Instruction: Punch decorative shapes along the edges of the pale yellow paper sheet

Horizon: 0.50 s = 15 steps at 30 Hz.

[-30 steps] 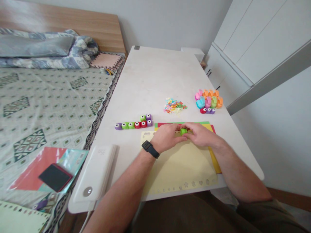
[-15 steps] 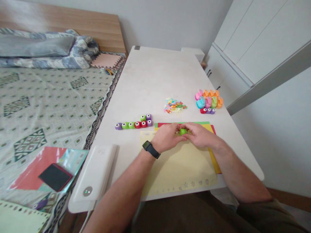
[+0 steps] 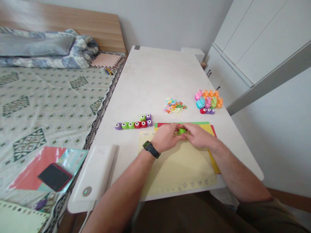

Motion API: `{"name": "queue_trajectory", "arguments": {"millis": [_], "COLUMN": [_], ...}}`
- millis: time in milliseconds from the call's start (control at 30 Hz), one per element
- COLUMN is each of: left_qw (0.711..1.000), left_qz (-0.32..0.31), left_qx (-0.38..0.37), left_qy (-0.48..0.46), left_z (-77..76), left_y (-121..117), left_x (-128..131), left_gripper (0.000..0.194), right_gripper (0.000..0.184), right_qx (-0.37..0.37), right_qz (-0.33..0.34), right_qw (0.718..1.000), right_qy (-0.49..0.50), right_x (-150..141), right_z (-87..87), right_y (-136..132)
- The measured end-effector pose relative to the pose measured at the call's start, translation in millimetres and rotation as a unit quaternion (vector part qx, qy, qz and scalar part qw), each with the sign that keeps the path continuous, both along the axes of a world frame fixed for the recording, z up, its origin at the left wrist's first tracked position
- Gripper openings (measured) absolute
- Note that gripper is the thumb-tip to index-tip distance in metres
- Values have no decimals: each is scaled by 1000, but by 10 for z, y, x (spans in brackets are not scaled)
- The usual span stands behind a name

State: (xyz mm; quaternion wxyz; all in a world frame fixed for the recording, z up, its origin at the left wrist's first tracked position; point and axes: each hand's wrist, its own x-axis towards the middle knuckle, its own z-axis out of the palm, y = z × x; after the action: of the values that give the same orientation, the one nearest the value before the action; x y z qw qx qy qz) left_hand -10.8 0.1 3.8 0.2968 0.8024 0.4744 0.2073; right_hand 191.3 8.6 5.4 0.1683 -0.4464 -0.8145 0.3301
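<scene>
Bed (image 3: pixel 48 97) at your 9 o'clock; white desk (image 3: pixel 155 71) at 12, bearing a yellow paper sheet (image 3: pixel 178 171). Your left hand (image 3: pixel 166 137) and right hand (image 3: pixel 198 136) meet there, fingers (image 3: pixel 175 128) curled closed, pinching a small green craft punch (image 3: pixel 182 131) between them.

The green plastic craft punch (image 3: pixel 182 131) looks smooth and lightly glossy. The pale yellow paper sheet (image 3: pixel 179 171) is matt, lying on a matt white counter (image 3: pixel 155 74) with a faintly scuffed top. The white plastic power bank (image 3: pixel 94 173) has a smooth sheen, the wooden headboard (image 3: pixel 73 22) a satin grain, and the patterned cloth bedsheet (image 3: pixel 48 106) a soft woven surface.
</scene>
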Motion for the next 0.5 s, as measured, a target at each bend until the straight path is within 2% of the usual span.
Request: {"name": "queue_trajectory", "arguments": {"millis": [300, 500], "left_qw": [1000, 1000], "left_qz": [-12, -20], "left_qx": [-21, 1], "left_qy": [-17, -13], "left_z": [56, 14], "left_y": [20, 39], "left_x": [-10, -60], "left_gripper": [41, 49], "right_gripper": [39, 40], "right_qx": [-1, 1], "right_qz": [-3, -6], "right_qw": [1000, 1000], "right_qy": [-8, 0], "right_x": [39, 65], "right_z": [8, 5], "right_y": [16, 16]}}
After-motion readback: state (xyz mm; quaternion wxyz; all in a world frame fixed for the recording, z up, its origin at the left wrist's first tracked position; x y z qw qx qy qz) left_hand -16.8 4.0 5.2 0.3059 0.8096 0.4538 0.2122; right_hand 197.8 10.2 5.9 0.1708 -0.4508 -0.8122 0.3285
